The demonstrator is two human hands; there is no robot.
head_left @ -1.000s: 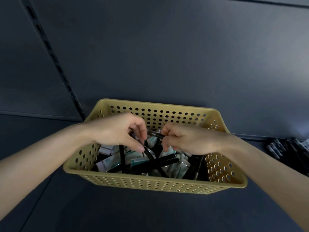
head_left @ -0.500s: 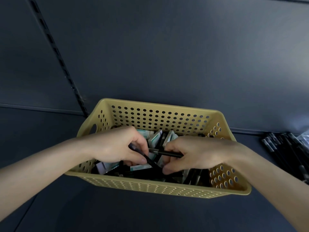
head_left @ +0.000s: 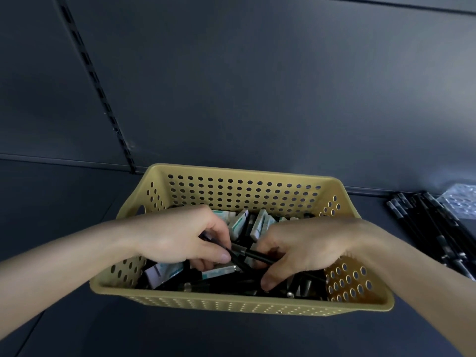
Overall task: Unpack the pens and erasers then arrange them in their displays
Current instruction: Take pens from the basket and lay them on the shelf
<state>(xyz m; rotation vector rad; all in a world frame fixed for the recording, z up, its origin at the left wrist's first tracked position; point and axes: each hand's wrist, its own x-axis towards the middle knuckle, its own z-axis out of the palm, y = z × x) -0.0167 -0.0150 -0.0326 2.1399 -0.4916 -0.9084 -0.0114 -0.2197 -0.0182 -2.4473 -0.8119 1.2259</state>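
A tan perforated basket (head_left: 239, 188) sits on the dark shelf and holds several black pens and boxed erasers (head_left: 238, 224) with green-and-white sleeves. Both hands are down inside it. My left hand (head_left: 180, 239) pinches a black pen (head_left: 237, 256) between thumb and fingers. My right hand (head_left: 306, 249) curls round another black pen (head_left: 257, 255) that points left across the first one. The lower contents of the basket are hidden under my hands.
A row of black pens (head_left: 427, 228) lies on the shelf at the right, beside a crinkled clear plastic wrapper (head_left: 461, 202). A slotted upright rail (head_left: 98, 88) runs down the dark back panel at the left.
Both hands have dropped from above the basket's contents deeper into it, still holding pens. The view has shifted slightly, bringing the basket closer.
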